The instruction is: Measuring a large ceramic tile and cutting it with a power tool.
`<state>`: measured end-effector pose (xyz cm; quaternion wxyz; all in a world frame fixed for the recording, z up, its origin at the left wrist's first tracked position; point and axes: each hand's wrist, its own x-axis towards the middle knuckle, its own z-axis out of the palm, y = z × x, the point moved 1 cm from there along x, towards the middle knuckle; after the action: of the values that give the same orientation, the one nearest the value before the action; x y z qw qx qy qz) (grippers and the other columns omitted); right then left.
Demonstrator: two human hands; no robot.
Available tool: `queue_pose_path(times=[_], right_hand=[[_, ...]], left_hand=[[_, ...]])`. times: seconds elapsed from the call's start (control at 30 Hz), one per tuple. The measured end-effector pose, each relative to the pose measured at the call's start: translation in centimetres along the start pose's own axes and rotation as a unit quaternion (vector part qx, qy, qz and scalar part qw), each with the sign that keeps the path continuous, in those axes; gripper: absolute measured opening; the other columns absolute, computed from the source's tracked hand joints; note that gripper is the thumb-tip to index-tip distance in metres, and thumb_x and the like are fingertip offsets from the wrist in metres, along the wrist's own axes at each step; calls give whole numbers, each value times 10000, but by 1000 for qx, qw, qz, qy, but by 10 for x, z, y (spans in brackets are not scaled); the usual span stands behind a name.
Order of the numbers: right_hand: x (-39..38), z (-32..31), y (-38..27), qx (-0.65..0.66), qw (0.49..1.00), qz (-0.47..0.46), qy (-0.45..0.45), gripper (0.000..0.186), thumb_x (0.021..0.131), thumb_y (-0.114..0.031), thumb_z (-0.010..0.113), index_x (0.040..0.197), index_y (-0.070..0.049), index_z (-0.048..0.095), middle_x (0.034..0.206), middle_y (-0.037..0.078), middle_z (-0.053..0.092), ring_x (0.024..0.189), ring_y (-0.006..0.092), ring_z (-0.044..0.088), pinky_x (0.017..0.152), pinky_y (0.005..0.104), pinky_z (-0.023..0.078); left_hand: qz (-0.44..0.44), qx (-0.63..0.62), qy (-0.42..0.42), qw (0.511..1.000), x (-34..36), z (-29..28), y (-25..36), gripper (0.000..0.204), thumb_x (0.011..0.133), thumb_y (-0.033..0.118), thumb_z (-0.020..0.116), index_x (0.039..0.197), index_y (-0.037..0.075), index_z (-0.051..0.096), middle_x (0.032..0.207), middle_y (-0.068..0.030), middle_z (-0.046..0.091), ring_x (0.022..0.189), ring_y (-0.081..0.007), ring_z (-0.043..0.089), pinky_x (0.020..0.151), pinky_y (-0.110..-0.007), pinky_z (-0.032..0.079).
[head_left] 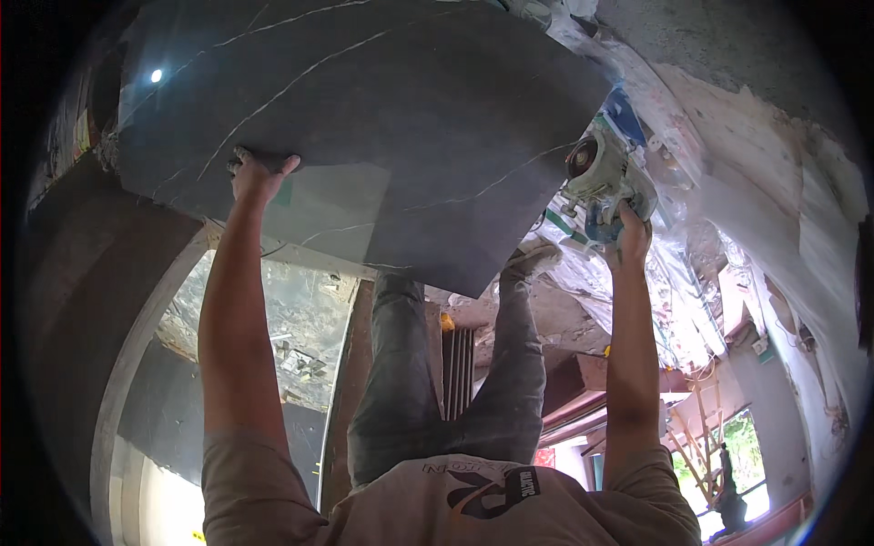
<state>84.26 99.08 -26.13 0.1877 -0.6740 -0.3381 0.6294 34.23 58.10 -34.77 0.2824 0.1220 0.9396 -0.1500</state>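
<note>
My shirt point(391, 510): dark emblem point(478, 496) printed on front
Shirt's far edge: outlined lettering point(469, 468)
Dark block point(529, 483) beside emblem: pale letters

One dark veined slab point(437, 109); one power tool point(601, 177); two bare hands point(259, 177) point(631, 238); two trouser legs point(396, 391).

Slab point(382, 127) w/ smooth, glossy surf.
</note>
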Motion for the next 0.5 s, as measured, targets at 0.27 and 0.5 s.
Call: queue_pose_path(times=[0.27, 0.5], right_hand=[[-6, 7, -1, 20, 1000, -9, -7, 333, 822, -69, 663, 1151, -39, 618, 990, 46, 626, 849, 172, 606, 728, 337, 504], [-17, 22, -13, 1, 1000, -11, 10, 301, 831, -76, 659, 1129, -46, 621, 962, 42, 625, 829, 171, 613, 712, 337, 506]], left_hand=[[-7, 3, 8, 1000, -5, -5, 1, 1422, 625, 767, 751, 1505, -139, 98, 1487, -367, 336, 1383, -458, 384, 1127, -448, 389], [-23, -23, -5, 999, -5, -7, -1, 1454, 591, 762, 781, 1517, -116, 83, 1500, -376, 303, 1399, -459, 362, 1128, -459, 382]])
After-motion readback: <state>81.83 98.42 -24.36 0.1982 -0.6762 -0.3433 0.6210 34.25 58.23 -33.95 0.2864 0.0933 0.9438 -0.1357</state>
